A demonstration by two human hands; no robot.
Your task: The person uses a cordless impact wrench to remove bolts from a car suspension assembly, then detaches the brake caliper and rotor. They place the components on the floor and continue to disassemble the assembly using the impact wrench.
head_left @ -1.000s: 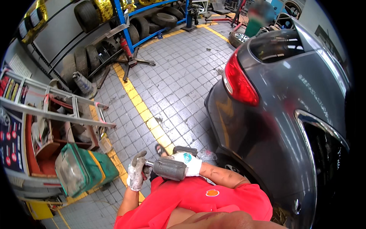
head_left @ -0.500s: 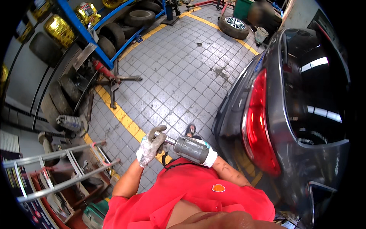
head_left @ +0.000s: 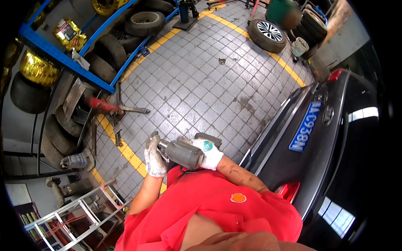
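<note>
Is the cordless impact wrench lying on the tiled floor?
No, the gloved right hand holds the cordless impact wrench in front of the red shirt, above the tiled floor.

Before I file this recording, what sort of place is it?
Most likely a tyre or car repair shop: tyres sit on a blue rack, a dark car stands nearby, and the right hand holds an apparent impact wrench.
</note>
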